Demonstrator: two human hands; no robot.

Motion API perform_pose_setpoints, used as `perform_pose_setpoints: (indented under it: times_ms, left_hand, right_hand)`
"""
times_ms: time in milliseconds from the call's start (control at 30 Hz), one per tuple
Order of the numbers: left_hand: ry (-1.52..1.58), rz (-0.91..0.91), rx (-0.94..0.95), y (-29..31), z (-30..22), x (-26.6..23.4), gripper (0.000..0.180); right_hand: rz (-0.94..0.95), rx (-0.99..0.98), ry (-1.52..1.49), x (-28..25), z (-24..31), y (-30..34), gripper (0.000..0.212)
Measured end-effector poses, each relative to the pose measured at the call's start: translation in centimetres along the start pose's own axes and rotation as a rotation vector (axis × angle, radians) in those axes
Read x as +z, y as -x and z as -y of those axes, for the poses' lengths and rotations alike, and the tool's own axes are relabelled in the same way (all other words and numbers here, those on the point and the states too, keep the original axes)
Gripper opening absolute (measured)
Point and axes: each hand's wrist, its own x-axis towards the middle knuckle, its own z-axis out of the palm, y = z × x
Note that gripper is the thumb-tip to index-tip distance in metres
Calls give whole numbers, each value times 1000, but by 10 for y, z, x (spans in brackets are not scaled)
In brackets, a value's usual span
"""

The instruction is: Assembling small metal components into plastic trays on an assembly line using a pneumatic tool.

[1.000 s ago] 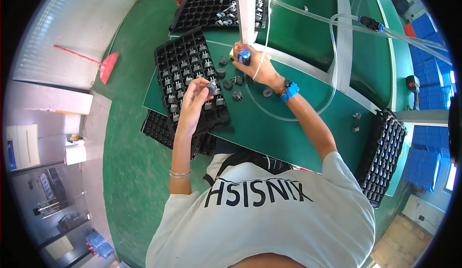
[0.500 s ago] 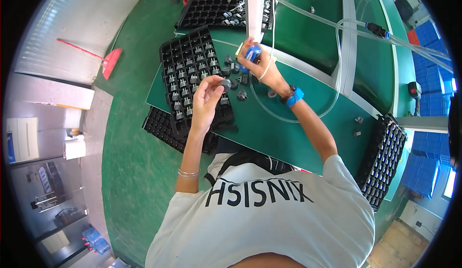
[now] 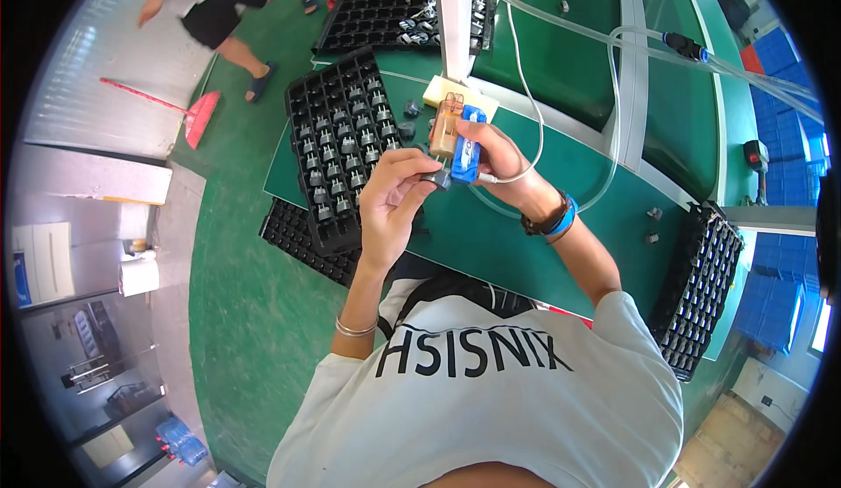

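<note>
A small dark grey power plug [image 3: 436, 178] is pinched between the thumb and fingers of my left hand [image 3: 390, 197]. My right hand [image 3: 510, 166] grips a small blue device [image 3: 469, 148] with an amber, see-through part and a thin white cable. The plug is right at the lower end of the amber part; whether its pins are inside I cannot tell. To the left, a black tray [image 3: 337, 142] holds several grey plugs with pins upward. Beyond my hands a few loose plugs [image 3: 411, 109] lie on the green table [image 3: 517, 243].
A pale yellow block [image 3: 435, 92] lies behind the device. At the far side is another black tray [image 3: 359, 24] with metallic parts, beside a white post [image 3: 453, 28]. A filled black tray [image 3: 701, 286] sits at the right. A person [image 3: 229, 10] walks at the upper left.
Both hands have come together, the plug now at the device. My right hand has moved nearer and turned the device, showing the amber part. A walking person has appeared at the upper left.
</note>
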Motion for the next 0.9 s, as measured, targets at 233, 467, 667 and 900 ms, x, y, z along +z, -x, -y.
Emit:
perform_pose_setpoints:
  times_ms: [233,467,667,900]
  left_hand:
    - [-12,-67,-19,5,-2,10,31]
    - [-112,-133,-24,14,3,8,34]
    - [-244,-74,5,10,-4,10,43]
    - [-564,-110,-56,-17,10,-25,42]
  right_hand:
    - [17,-28,118,18,16,24,40]
    - [-6,-25,178,16,8,25,40]
    - [-31,115,91,-2,-21,18,48]
    - [-206,-250,263,-49,-9,-26,40]
